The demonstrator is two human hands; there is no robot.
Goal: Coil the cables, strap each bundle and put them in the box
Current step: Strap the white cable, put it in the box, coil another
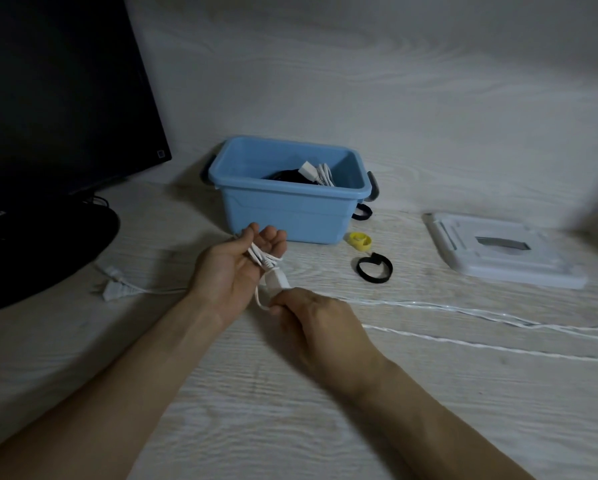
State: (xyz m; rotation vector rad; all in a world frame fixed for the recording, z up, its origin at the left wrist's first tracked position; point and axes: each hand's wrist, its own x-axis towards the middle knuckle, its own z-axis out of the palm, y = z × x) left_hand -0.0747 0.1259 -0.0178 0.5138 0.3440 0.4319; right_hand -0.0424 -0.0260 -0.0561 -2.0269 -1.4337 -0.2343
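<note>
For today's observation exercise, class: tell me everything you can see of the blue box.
The blue box is a rectangular tub of smooth, light blue plastic with a rolled rim and a grey handle at each end. It stands upright and lidless on the pale wood-grain table, just beyond the left hand. Inside lie a black bundle and a white coiled cable. A black strap lies against its right foot.

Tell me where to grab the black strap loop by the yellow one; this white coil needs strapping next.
Pinch the near arc of the black strap loop from above: it lies flat and open on the table, nothing covers it, and its tab end points away toward the yellow strap.
</note>
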